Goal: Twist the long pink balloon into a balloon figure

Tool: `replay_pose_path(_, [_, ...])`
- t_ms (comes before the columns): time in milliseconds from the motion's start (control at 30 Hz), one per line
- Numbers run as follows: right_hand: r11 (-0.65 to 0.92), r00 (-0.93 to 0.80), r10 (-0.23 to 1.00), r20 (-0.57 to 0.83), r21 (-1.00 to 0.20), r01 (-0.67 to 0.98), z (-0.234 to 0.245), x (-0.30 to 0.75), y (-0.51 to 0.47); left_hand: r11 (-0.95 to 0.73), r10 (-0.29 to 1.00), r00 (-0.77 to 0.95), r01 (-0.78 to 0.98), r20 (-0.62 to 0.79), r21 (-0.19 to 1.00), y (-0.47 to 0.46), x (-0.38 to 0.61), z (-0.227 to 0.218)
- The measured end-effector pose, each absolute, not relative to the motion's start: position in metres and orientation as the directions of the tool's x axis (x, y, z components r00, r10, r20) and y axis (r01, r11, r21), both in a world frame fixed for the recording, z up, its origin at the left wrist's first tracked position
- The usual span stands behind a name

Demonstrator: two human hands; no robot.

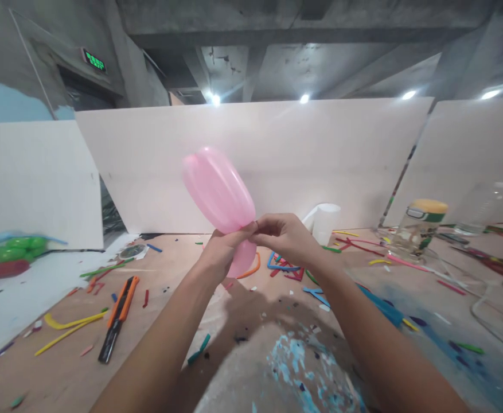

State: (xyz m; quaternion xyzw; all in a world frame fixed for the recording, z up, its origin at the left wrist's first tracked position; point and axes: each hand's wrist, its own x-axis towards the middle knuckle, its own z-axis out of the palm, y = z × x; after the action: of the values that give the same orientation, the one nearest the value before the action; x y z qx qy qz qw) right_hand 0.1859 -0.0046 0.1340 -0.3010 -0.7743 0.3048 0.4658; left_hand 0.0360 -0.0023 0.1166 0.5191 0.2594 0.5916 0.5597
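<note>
A translucent pink balloon [219, 189], folded into side-by-side lobes, is raised in front of the white partition. My left hand [222, 250] is closed around its narrow lower part, with a smaller pink bubble showing just below the fingers. My right hand [286, 237] meets it from the right, thumb and fingers pinched on the same twisted spot. Both forearms reach up from the bottom of the view.
An orange and black utility knife [119, 315] lies on the brown table [156, 321] at the left among several uninflated balloon strips. A jar with a yellow lid [418, 226] and a white cup [325, 222] stand at the back. Green and red balloons [10, 255] lie far left.
</note>
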Motion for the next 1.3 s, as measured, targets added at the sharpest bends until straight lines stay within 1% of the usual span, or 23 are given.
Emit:
replay_pose_path(167, [0.653,-0.339,0.753,0.564,-0.706,0.275,0.131,0.187,-0.003,-0.257,0.936,0.151,-0.324,0.318,0.911,-0.003,0.037,0.117])
replay_pose_path(267, [0.667,-0.246,0.744,0.621,-0.669,0.327,0.129,0.185,-0.001,-0.290,0.930,0.158,-0.241,0.332,0.926,-0.006,0.039,0.121])
replay_pose_path(367, [0.687,-0.174,0.716,0.676,-0.636,0.352,0.127,0.176,-0.003,-0.367,0.912,0.124,-0.172,0.390,0.914,-0.005,0.040,0.123])
replay_pose_path(433, [0.703,-0.168,0.688,0.706,-0.592,0.393,0.125,0.168,-0.007,-0.442,0.890,0.043,-0.164,0.454,0.882,-0.001,0.040,0.121])
replay_pose_path(500, [0.721,-0.188,0.649,0.737,-0.517,0.461,0.123,0.161,-0.012,-0.498,0.866,-0.034,-0.144,0.499,0.855,0.005,0.039,0.118])
replay_pose_path(600, [0.727,-0.236,0.585,0.776,-0.373,0.576,0.121,0.157,-0.017,-0.525,0.850,-0.081,-0.038,0.521,0.850,0.011,0.032,0.117])
replay_pose_path(667, [0.719,-0.267,0.536,0.801,-0.267,0.641,0.121,0.158,-0.017,-0.520,0.852,-0.057,0.034,0.521,0.854,0.012,0.027,0.119])
replay_pose_path(767, [0.697,-0.309,0.416,0.855,-0.082,0.712,0.122,0.163,-0.015,-0.500,0.864,0.001,0.117,0.504,0.858,0.009,0.020,0.125])
replay_pose_path(833, [0.678,-0.344,0.353,0.870,0.015,0.735,0.122,0.166,-0.014,-0.486,0.873,0.021,0.121,0.488,0.865,0.007,0.017,0.127])
replay_pose_path(867, [0.675,-0.360,0.337,0.870,0.044,0.736,0.122,0.167,-0.014,-0.485,0.874,0.030,0.103,0.485,0.868,0.006,0.017,0.127])
replay_pose_path(933, [0.684,-0.382,0.333,0.862,0.058,0.728,0.122,0.168,-0.014,-0.496,0.868,0.063,0.049,0.493,0.867,0.003,0.016,0.128])
replay_pose_path(1033, [0.692,-0.366,0.339,0.867,0.033,0.721,0.123,0.169,-0.015,-0.522,0.846,0.128,0.001,0.518,0.853,-0.003,0.016,0.130])
replay_pose_path(1200, [0.655,-0.278,0.335,0.901,-0.010,0.756,0.125,0.171,-0.018,-0.574,0.805,0.213,0.046,0.553,0.818,-0.008,0.013,0.134])
replay_pose_path(1300, [0.642,-0.253,0.327,0.910,-0.018,0.766,0.126,0.171,-0.018,-0.569,0.795,0.295,0.063,0.530,0.820,-0.008,0.011,0.136])
